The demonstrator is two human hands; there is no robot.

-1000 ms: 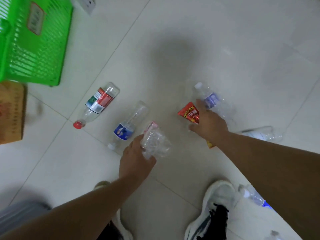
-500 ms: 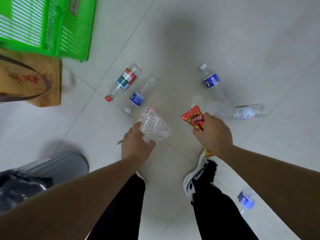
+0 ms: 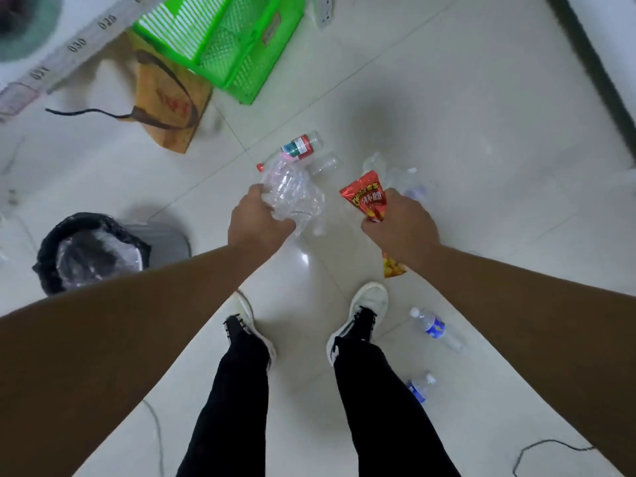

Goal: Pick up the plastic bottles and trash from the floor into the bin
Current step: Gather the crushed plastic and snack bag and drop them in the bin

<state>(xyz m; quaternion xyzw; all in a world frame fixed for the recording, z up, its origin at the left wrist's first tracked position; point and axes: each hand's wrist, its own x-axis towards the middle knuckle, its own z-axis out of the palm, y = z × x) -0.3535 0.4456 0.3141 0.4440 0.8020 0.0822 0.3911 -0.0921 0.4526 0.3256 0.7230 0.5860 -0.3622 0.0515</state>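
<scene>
My left hand (image 3: 260, 220) grips a crumpled clear plastic bottle (image 3: 292, 192) held above the floor. My right hand (image 3: 401, 225) is closed on a red snack packet (image 3: 366, 197), whose yellow end sticks out below my wrist. The bin (image 3: 93, 253), lined with a black bag, stands on the floor to the left of my left arm. A bottle with a red and green label (image 3: 303, 144) lies beyond my left hand, and clear bottles (image 3: 401, 179) lie behind the packet. Two blue-labelled bottles (image 3: 433, 327) (image 3: 420, 387) lie right of my right shoe.
A green plastic basket (image 3: 223, 39) and a brown paper bag (image 3: 168, 105) sit at the top left. A dark strip (image 3: 592, 67) runs along the right wall. A black cable (image 3: 547, 449) lies at the bottom right. My two legs and white shoes stand in the middle.
I have straightened up: both hands rose with the crumpled bottle and packet, the floor bottles look farther away, and the bin has come fully into view on the left.
</scene>
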